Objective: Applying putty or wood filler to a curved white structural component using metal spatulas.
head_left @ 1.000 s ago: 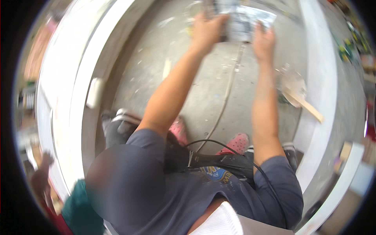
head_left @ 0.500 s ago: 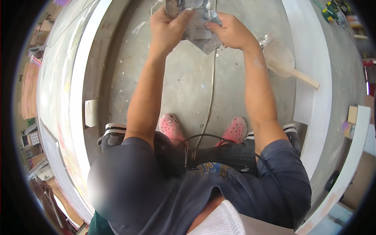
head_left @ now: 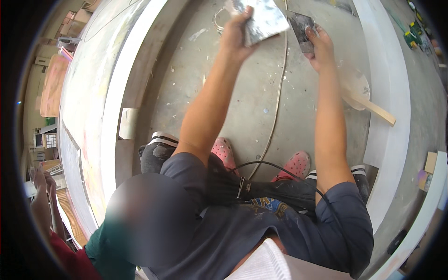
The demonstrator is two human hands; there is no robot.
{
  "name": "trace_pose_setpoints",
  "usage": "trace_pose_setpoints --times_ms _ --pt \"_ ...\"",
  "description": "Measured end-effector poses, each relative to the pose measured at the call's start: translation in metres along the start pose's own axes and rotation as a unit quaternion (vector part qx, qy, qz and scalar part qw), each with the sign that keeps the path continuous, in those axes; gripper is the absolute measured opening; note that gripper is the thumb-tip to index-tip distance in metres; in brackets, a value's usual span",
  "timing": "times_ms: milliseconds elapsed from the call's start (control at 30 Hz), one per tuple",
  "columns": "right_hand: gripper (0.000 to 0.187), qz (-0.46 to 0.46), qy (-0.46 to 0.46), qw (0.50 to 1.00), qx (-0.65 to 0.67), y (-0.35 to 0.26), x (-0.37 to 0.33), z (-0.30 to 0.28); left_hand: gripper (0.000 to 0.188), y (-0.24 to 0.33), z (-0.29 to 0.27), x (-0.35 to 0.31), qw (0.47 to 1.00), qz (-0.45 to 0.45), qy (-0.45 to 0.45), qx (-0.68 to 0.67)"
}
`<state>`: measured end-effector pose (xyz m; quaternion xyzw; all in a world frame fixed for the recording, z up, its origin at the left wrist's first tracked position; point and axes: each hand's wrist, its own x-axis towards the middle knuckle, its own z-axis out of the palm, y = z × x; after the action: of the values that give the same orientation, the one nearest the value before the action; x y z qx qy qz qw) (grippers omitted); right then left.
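At twelve o'clock, left hand [head_left: 240,35] clamped on plaster-caked hawk [head_left: 263,18], right hand [head_left: 319,46] gripping dark trowel [head_left: 302,30]; apparently mid-loading; next, likely scooping cleanly across.

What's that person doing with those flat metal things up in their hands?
The person stands on a concrete floor in pink clogs, both arms stretched out. The left hand grips a wide, plaster-smeared scraper blade. The right hand holds a smaller dark putty knife beside it. A cable runs along the floor below.
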<state>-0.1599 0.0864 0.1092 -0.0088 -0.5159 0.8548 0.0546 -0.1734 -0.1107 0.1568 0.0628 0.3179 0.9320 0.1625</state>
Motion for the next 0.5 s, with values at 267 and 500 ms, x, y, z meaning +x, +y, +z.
trace_pose_setpoints --times_ms 267,500 --pt "0.052 0.094 -0.078 0.986 0.110 0.039 -0.001 0.028 0.033 -0.013 0.008 0.000 0.997 0.000 -0.003 -0.077" --pt "0.031 0.135 -0.074 0.987 0.043 0.016 0.001 0.018 0.032 -0.010 -0.004 0.008 0.998 -0.005 0.024 0.064"
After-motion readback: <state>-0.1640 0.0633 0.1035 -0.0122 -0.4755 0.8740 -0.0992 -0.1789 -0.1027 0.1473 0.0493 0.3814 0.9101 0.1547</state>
